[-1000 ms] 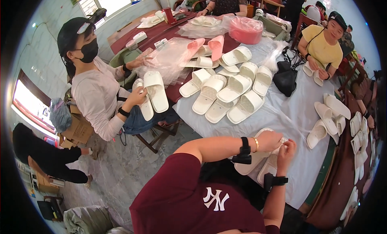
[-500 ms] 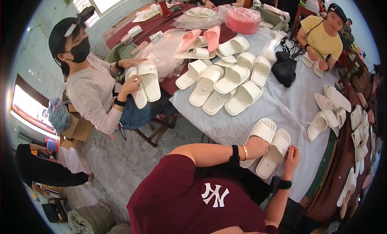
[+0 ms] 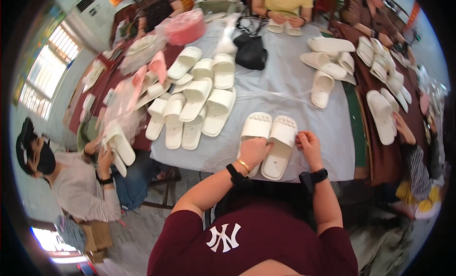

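Note:
A pair of white slippers stands side by side at the near edge of the table in front of me, toes pointing away. My left hand (image 3: 255,151) is closed on the left slipper (image 3: 257,126), its fingers tucked in at the foot opening and hidden from view. The right slipper (image 3: 280,150) rests against that hand's knuckles, with its insole showing. Close by the right slipper's outer side, my right hand (image 3: 309,148) has its fingers curled and pinched together. Whether anything small is between those fingertips cannot be made out.
A heap of white slippers (image 3: 194,98) covers the table's left part; more slippers (image 3: 327,62) lie at the right. A black bag (image 3: 251,51) and a pink plastic roll (image 3: 185,27) stand farther back. A co-worker at left holds slippers (image 3: 121,147); others sit around the table.
The view has swung, so the table now appears more squarely ahead. My left hand stays on the left slipper; my right hand has drawn slightly off the right slipper's side.

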The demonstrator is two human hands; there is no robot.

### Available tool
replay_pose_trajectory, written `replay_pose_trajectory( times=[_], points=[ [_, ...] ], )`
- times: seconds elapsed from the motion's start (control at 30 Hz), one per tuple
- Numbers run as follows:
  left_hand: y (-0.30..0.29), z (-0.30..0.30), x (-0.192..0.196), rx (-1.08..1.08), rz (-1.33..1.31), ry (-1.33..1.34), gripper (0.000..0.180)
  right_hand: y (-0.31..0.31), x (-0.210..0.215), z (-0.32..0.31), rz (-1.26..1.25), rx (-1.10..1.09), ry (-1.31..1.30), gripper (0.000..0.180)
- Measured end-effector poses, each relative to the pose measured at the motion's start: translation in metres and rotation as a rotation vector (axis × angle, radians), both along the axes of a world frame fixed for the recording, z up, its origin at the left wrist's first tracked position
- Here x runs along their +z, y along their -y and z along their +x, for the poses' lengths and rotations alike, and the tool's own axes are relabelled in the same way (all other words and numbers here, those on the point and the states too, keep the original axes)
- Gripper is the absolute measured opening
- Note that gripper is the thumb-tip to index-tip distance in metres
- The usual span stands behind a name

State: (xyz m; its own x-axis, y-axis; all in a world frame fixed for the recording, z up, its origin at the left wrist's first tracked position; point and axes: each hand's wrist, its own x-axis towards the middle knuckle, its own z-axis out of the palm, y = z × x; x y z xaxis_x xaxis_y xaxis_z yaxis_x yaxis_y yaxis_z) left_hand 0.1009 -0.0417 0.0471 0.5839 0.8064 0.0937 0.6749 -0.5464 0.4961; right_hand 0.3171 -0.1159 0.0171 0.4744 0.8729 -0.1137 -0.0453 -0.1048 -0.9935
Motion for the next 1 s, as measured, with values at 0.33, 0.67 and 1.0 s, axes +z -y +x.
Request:
replay_pose_trajectory(
  times=[0.33,0.67,1.0],
  points=[
    [-0.019,-0.045,0.030,0.067,0.213,0.082,0.035,0.015,0.013,0.024,0.008,-0.034,-0.083,0.020],
    [-0.159,-0.196,0.127,0.484,0.484,-0.131,0.030,0.028,0.049,0.193,0.024,-0.581,0.889,0.016],
    [-0.158,-0.223,0.075,0.373,0.341,-0.020,0.054,0.002,0.045,0.276,-0.212,-0.492,0.126,0.029]
  ],
)
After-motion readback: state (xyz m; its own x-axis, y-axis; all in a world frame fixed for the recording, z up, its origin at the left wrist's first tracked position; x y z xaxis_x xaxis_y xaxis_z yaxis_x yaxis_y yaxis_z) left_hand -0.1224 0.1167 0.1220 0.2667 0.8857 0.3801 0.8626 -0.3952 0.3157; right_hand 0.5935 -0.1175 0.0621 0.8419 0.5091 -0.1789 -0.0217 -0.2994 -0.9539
